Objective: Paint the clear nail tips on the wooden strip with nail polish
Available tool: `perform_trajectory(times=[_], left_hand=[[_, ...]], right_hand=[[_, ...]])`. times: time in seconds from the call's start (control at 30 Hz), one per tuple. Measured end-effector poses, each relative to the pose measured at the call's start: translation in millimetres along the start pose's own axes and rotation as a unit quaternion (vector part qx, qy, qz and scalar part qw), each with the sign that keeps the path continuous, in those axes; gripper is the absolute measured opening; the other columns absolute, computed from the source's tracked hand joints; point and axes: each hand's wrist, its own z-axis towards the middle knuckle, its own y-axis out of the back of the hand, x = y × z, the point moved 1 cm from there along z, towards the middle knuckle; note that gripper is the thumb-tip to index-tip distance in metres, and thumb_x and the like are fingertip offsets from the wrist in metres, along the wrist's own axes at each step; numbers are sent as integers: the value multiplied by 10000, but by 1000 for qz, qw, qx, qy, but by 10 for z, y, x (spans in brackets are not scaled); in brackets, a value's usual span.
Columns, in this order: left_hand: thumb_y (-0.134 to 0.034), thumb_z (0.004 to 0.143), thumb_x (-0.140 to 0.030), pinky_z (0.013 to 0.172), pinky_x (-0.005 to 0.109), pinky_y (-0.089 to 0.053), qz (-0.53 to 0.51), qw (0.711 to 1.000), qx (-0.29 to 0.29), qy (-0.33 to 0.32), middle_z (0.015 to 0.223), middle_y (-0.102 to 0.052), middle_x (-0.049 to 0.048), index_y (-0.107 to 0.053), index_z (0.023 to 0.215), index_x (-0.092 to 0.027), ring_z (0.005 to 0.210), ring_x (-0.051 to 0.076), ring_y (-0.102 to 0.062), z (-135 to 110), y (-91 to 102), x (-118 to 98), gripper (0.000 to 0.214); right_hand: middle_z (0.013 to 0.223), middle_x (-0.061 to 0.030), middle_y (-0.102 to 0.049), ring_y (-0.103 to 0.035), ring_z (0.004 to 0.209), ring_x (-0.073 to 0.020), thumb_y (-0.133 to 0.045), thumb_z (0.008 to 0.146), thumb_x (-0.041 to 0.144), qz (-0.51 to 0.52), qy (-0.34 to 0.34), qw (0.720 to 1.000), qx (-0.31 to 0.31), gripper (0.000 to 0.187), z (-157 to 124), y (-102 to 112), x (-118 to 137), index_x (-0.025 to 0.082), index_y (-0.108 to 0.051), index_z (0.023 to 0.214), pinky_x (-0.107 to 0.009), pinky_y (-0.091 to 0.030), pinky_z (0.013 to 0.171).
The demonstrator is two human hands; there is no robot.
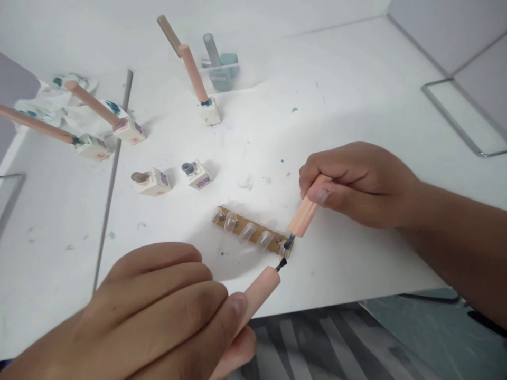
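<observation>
1. Peach-handled brush [262, 287] sat pinched in the left hand [170, 311].
2. Second brush [304, 214] was gripped in the right hand [356, 184], its bristles [289, 243] near the first's.
3. Clear nail tips [247, 232] lined a brown strip [257, 231] on the white table [336, 264], near both brushes.

No words, brand or number can be read. The left uncapped bottle [152, 184] and the right uncapped bottle [199, 174] each bear a small purplish patch of print, too blurred to make out; the left one also has a faint orange mark on its side. A capped bottle [130, 132] farther back carries similar purple and orange print, and the far-left bottle [93, 148] shows a reddish-orange mark, equally illegible.
</observation>
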Motion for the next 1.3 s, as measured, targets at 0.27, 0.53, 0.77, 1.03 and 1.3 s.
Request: perform_trajectory(times=[0.27,0.53,0.77,1.03,1.3], left_hand=[[-595,953,-296,708,399,-569,-5,998,-58,24,601,-679,-67,-659,790,-218,590,109,-628,13,-149,-100,191],[-622,933,-310,634,390,-577,-10,998,-44,39,547,-649,-83,-646,801,-242,529,116,-607,44,-77,-87,150],[-534,981,-293,663,394,-586,4,998,-57,15,589,-685,-100,-657,830,-266,568,118,-642,33,-129,-156,196],[-601,924,-233,605,351,-592,10,999,-43,-16,568,-656,-90,-639,841,-255,530,122,-632,93,-25,-71,93],[-573,948,-286,641,343,-595,4,995,-88,41,565,-654,-96,-643,857,-267,522,125,-635,44,-131,-121,116]], right_hand=[[526,49,-525,-374,443,-44,-479,970,271,-25,31,999,24,287,8,-47,-16,157,-538,713,-212,-293,465],[537,52,-473,-390,453,-58,-507,955,274,-28,-11,999,-21,270,5,30,-51,174,-548,708,-238,-274,461],[527,61,-487,-388,453,-51,-496,976,306,28,19,999,22,287,-1,-15,-23,168,-551,731,-218,-278,462],[537,57,-481,-389,462,-57,-503,968,310,-27,19,999,-8,280,-14,41,-84,169,-553,731,-216,-294,466],[535,53,-503,-408,455,-56,-484,981,308,19,24,999,28,285,0,0,-22,166,-555,743,-212,-292,456]])
